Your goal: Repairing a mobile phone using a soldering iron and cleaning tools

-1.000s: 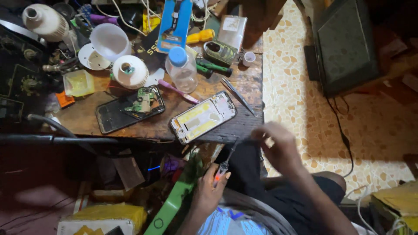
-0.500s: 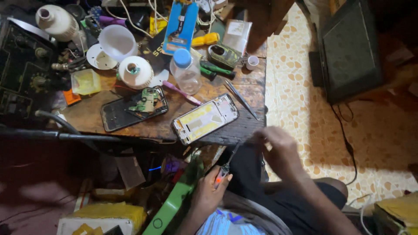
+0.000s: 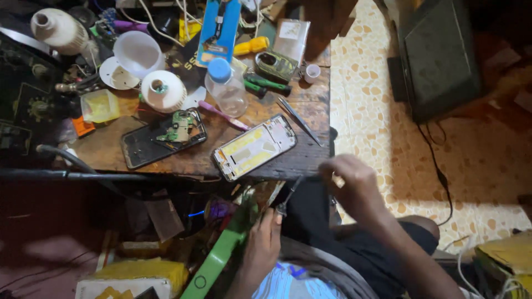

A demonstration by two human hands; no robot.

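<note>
While the opened phone frame with the yellow inside (image 3: 254,147) lies near the worn wooden bench's (image 3: 310,158) front edge, the left hand (image 3: 265,243) grips a slim screwdriver-like tool (image 3: 287,199) below it. Looks mid-repair; the right hand (image 3: 354,180), fingers curled loosely, hovers by the tool's top. Next needs a steady tip.

Cluttered wooden workbench (image 3: 310,158) beside speckled yellow floor (image 3: 377,111).

I see a blue blister package (image 3: 218,30) up top, a clear packet (image 3: 291,39) beside, a dark monitor screen (image 3: 438,55) on the floor
</note>
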